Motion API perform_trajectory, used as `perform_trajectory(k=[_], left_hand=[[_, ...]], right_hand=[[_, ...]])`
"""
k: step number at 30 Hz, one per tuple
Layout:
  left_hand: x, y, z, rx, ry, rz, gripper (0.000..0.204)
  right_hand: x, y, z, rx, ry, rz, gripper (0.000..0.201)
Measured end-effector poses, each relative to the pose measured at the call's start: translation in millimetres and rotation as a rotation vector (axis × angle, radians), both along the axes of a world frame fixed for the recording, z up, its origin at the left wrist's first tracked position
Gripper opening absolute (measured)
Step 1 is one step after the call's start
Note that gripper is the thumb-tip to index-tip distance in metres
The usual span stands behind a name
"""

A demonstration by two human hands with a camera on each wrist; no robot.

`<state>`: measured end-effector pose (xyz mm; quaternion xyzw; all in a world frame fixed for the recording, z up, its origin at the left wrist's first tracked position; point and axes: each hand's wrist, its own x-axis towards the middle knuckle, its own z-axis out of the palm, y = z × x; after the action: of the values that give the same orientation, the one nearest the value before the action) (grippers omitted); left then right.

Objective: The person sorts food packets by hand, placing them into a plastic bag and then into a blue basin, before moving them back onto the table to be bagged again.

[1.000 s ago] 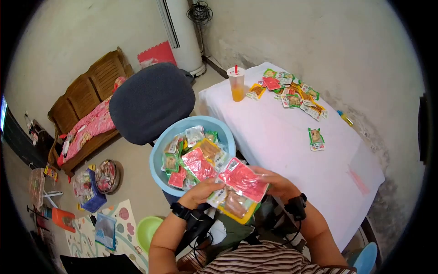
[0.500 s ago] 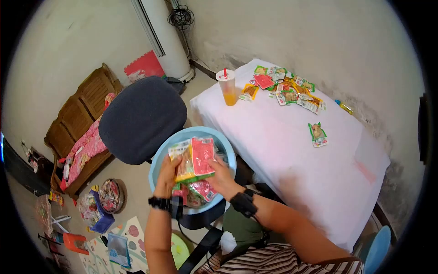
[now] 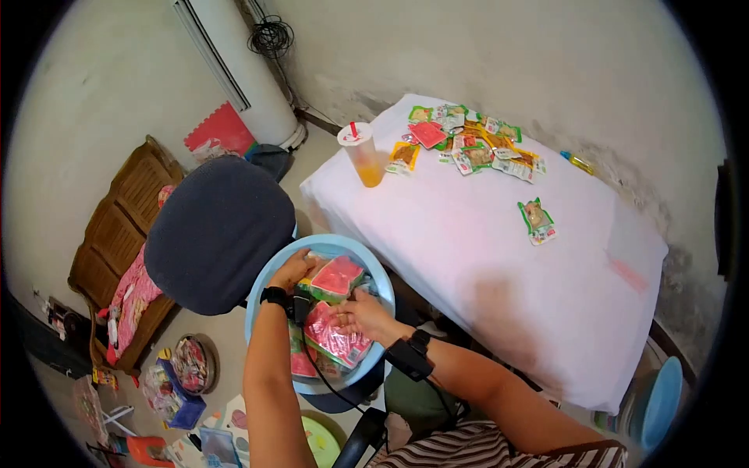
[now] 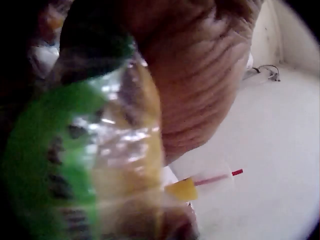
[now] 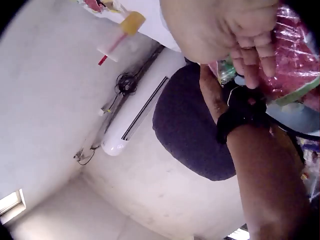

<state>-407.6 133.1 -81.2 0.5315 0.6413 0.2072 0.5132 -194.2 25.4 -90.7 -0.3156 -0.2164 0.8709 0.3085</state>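
Observation:
A light blue tub (image 3: 387, 290) holds a heap of clear-fronted snack packets. Over its far left side, my left hand (image 3: 292, 270) reaches down among the packets, its fingertips partly hidden. In the left wrist view a blurred green and yellow packet (image 4: 60, 150) lies close against that hand; I cannot tell if the fingers grip it. My right hand (image 3: 365, 318) is over the tub's right side, fingers loosely extended beside a red packet (image 3: 328, 327). Another red packet with a green edge (image 3: 338, 277) lies between the hands. The right wrist view shows the relaxed fingers overlapping red wrapping (image 5: 295, 55).
A white-covered table (image 3: 468, 257) stands to the right, bearing a pile of packets (image 3: 476, 148), one lone packet (image 3: 537, 221) and a drink cup with a red straw (image 3: 363, 160). A dark chair (image 3: 222, 234) adjoins the tub. Filled containers (image 3: 168, 394) are at floor level.
Both hands have moved from near the lap over to the tub. The red and yellow packets they held together are now down in the heap, and the hands have parted.

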Motion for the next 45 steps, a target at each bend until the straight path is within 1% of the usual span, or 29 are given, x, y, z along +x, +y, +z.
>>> perform_trajectory(k=[2, 3, 4, 6, 7, 8, 10, 15, 16, 17, 18, 20, 21, 22, 23, 24, 25, 26, 28, 29, 30, 31, 32, 34, 35, 37, 38, 40, 45], left_hand=[[5.0, -2.2, -1.7, 0.205, 0.365, 0.013, 0.054], [27.6, -19.0, 31.1, 0.243, 0.574, 0.010, 0.053], [29.7, -25.4, 32.9, 0.241, 0.576, 0.008, 0.053], [32.8, -43.8, 28.1, 0.763, 0.784, -0.142, 0.055], [37.9, -52.2, 26.9, 0.616, 0.631, -0.256, 0.059], [42.9, -63.0, 25.1, 0.614, 0.632, -0.258, 0.059], [56.9, -85.6, 23.1, 0.680, 0.893, -0.523, 0.060], [52.1, -82.4, -3.0, 0.829, 0.763, -0.477, 0.058], [51.4, -84.3, -2.7, 0.750, 0.837, -0.471, 0.059], [36.7, -80.1, -11.2, 0.756, 0.759, -0.523, 0.061], [44.3, -86.8, 5.0, 0.614, 0.831, -0.543, 0.065], [46.1, -81.7, 20.4, 0.563, 0.758, -0.593, 0.069], [56.8, -89.4, 37.4, 0.501, 0.820, -0.495, 0.066], [65.3, -97.0, 50.7, 0.433, 0.882, -0.391, 0.064], [75.0, -96.2, 57.4, 0.442, 0.883, -0.402, 0.064], [83.9, -98.8, 66.1, 0.532, 0.667, -0.377, 0.059], [94.7, -101.3, 70.0, 0.612, 0.447, -0.347, 0.054], [112.7, -105.5, 73.8, 0.616, 0.447, -0.355, 0.054], [153.5, -117.5, 78.2, 0.474, -0.227, -0.295, 0.046], [171.0, -117.7, 70.0, 0.520, -0.358, -0.367, 0.045], [191.0, -119.9, 62.1, 0.474, -0.485, -0.365, 0.044], [212.9, -126.1, 61.4, 0.453, -0.490, -0.375, 0.044], [233.4, -132.8, 60.1, 0.433, -0.496, -0.383, 0.043], [263.3, -138.8, 42.2, 0.398, -0.494, -0.386, 0.041], [275.9, -141.6, 34.2, 0.363, -0.490, -0.366, 0.039], [297.5, -152.9, 28.8, 0.316, -0.479, -0.361, 0.042], [303.8, -154.8, 22.0, 0.279, -0.479, -0.359, 0.045], [315.5, -163.5, 15.6, 0.249, -0.493, -0.339, 0.041], [324.9, -178.3, 1.1, 0.153, -0.547, -0.284, 0.040]], right_hand=[[3.2, -3.7, -2.5, 0.081, 0.043, 0.038, 0.041], [8.7, -9.4, 4.2, 0.101, 0.031, 0.035, 0.049], [16.6, -13.8, 9.7, 0.098, 0.033, 0.033, 0.049], [40.1, -22.7, 20.5, 0.234, 0.037, 0.098, 0.058], [56.9, -28.5, 31.5, 0.292, 0.001, 0.112, 0.060], [70.1, -30.1, 27.6, 0.290, 0.003, 0.111, 0.060], [94.5, -34.2, 21.1, 0.348, -0.119, 0.083, 0.055], [175.9, -52.7, 23.9, 0.385, -0.249, 0.022, 0.045], [192.1, -59.4, 12.7, 0.425, -0.260, -0.032, 0.041], [211.6, -67.7, 0.7, 0.459, -0.302, -0.110, 0.040], [233.5, -71.6, -9.4, 0.500, -0.337, -0.168, 0.038], [287.4, -84.8, -14.5, 0.516, -0.626, -0.389, 0.031], [323.6, -87.8, -30.6, 0.596, -0.717, -0.520, 0.029], [363.7, -92.4, -51.0, 0.732, -0.902, -0.682, 0.026], [403.1, -93.3, -63.4, 0.980, -1.439, -0.935, 0.021], [440.7, -102.7, -56.7, 0.936, -1.560, -1.086, 0.018], [468.7, -114.6, -33.9, 0.751, -1.783, -1.074, 0.019], [506.0, -118.8, -33.2, 0.793, -2.040, -1.044, 0.020], [557.0, -129.6, -34.7, 0.810, -2.296, -1.024, 0.021], [572.9, -132.4, -39.0, 0.800, -2.298, -1.034, 0.021], [585.5, -134.4, -44.7, 0.693, -2.397, -0.809, 0.021], [593.4, -135.7, -47.1, 0.583, -2.472, -0.577, 0.021], [596.7, -135.9, -43.9, 0.577, -2.472, -0.584, 0.021], [598.8, -134.8, -38.5, 0.500, -2.439, -0.397, 0.017], [599.5, -135.5, -38.7, 0.501, -2.436, -0.401, 0.017], [602.1, -136.5, -44.6, 0.780, -2.331, -0.750, 0.013], [604.7, -136.5, -47.2, 0.778, -2.328, -0.756, 0.013], [609.2, -134.5, -50.7, 0.682, -2.373, -0.565, 0.009], [612.8, -130.3, -51.4, 0.678, -2.308, -0.594, 0.007]])
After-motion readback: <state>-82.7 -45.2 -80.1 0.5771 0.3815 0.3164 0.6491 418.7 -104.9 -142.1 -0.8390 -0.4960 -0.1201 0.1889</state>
